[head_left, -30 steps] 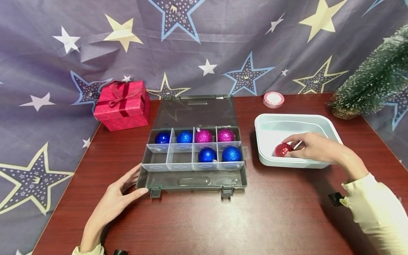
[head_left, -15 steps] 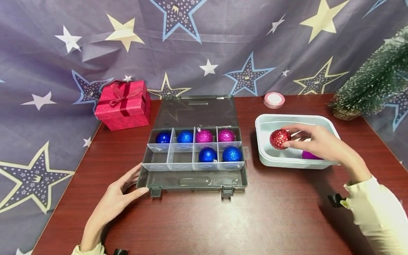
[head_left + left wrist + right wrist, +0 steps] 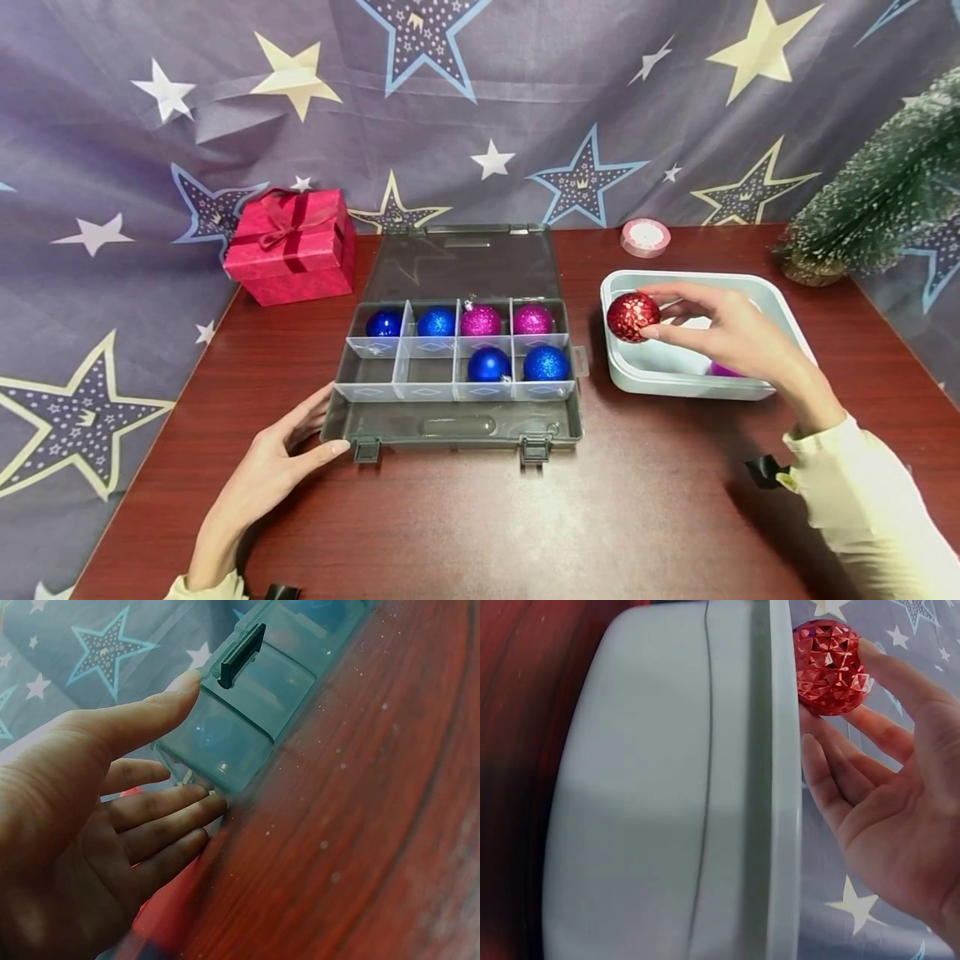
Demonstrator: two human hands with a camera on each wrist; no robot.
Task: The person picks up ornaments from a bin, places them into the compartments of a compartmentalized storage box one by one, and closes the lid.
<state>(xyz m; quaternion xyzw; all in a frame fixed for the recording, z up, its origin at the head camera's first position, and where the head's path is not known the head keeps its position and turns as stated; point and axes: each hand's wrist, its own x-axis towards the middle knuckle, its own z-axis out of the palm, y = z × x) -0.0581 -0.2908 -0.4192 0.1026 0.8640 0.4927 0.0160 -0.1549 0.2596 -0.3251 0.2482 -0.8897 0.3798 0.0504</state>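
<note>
My right hand (image 3: 716, 329) pinches a shiny red faceted Christmas bauble (image 3: 633, 317) between thumb and fingertips, above the left part of a pale plastic tub (image 3: 675, 386). The right wrist view shows the red bauble (image 3: 831, 667) beyond the tub's rim. A purple bauble (image 3: 723, 369) lies in the tub, partly hidden by the hand. With fingers fairly straight, my left hand (image 3: 270, 467) touches the left front corner of a smoky divided case (image 3: 453, 427), whose lid lies back. Blue baubles (image 3: 546, 363) and pink baubles (image 3: 480, 321) sit in its compartments; the two front left compartments hold none.
A red gift box (image 3: 288, 250) stands at the back left. Behind the tub lies a pink ribbon roll (image 3: 645, 238). A small frosted Christmas tree (image 3: 885, 183) rises at the back right, before a star-patterned cloth (image 3: 480, 108).
My right hand has lifted the red bauble from the tub's floor and carried it left toward the tub's left rim. The purple bauble has come into view. My left hand stays at the case.
</note>
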